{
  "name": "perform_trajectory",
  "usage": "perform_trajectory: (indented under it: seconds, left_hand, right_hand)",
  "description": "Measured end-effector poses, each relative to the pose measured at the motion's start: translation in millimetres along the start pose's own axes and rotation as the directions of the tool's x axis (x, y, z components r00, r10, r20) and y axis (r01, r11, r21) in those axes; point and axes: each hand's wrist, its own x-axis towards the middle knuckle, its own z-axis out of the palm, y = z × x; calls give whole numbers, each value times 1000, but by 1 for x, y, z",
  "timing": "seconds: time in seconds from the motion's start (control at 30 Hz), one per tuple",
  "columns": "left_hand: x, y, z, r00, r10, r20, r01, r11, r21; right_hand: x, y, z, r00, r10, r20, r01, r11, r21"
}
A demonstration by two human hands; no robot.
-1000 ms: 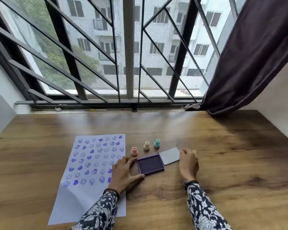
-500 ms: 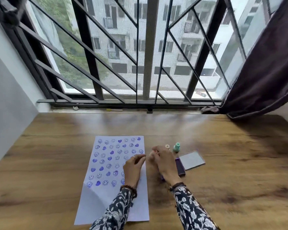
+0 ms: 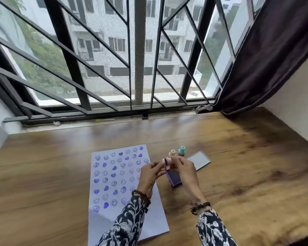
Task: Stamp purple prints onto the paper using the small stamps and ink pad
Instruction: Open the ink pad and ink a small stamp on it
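Observation:
A white paper (image 3: pixel 124 185) covered with several purple smiley and heart prints lies on the wooden table. My left hand (image 3: pixel 150 173) and my right hand (image 3: pixel 182 167) meet above the table and pinch a small pink stamp (image 3: pixel 166 161) between their fingertips, its purple inked face showing. Just below them sits the open purple ink pad (image 3: pixel 174 179), partly hidden by my right hand. Its grey lid (image 3: pixel 199 159) lies to the right. A beige stamp (image 3: pixel 172 153) and a teal stamp (image 3: pixel 181 150) stand upright behind my hands.
The wooden table (image 3: pixel 247 166) runs to a barred window at the back. A dark curtain (image 3: pixel 267 55) hangs at the right, its end resting on the sill. White walls close in on the left and right sides.
My hands left the ink pad and paper and came together. The pink stamp was lifted from the table and is now held up between both hands. The camera view shifted.

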Motion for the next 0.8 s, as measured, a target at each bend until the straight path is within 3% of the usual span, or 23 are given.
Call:
perform_trajectory:
  seconds: [0.07, 0.13, 0.17, 0.23, 0.3, 0.4, 0.5, 0.6, 0.67, 0.73, 0.8]
  left_hand:
    - [2, 0, -1, 1000, 11, -1, -11, 1000, 19]
    - [6, -1, -6, 998, 55, -22, -50, 986, 161]
    - [9, -3, -9, 993, 113, -37, -95, 941, 325]
    - [13, -3, -14, 966, 259, -3, -200, 752, 628]
    - [16, -4, -15, 941, 324, 103, -289, 603, 744]
    - [23, -10, -15, 933, 302, 194, -318, 444, 838]
    - [30, -15, -17, 942, 278, 188, -291, 399, 869]
    - [32, -21, -18, 941, 287, 177, -283, 385, 878]
    - [29, -26, -20, 928, 290, 233, -320, 303, 897]
    - [25, -32, -21, 918, 255, 305, -356, 187, 915]
    - [22, -39, -21, 919, 224, 326, -363, 155, 919]
  right_hand:
    - [1, -2, 1, 989, 112, -94, -100, 988, 119]
    - [1, 0, 0, 974, 198, -110, -158, 942, 296]
    - [1, 3, -3, 971, 224, -86, -175, 907, 384]
    - [0, 8, -10, 970, 243, -32, -186, 817, 546]
    - [-1, 15, -16, 961, 275, -18, -199, 739, 643]
    - [-4, 22, -24, 949, 315, -15, -235, 740, 630]
    - [-7, 27, -31, 955, 295, -8, -238, 787, 569]
    - [-8, 27, -32, 964, 253, -86, -204, 905, 373]
    - [-9, 27, -29, 967, 161, -195, -154, 987, 50]
    - [-15, 21, -24, 967, -1, -253, -87, 938, -335]
    - [-20, 20, -21, 969, -132, -208, -5, 835, -550]
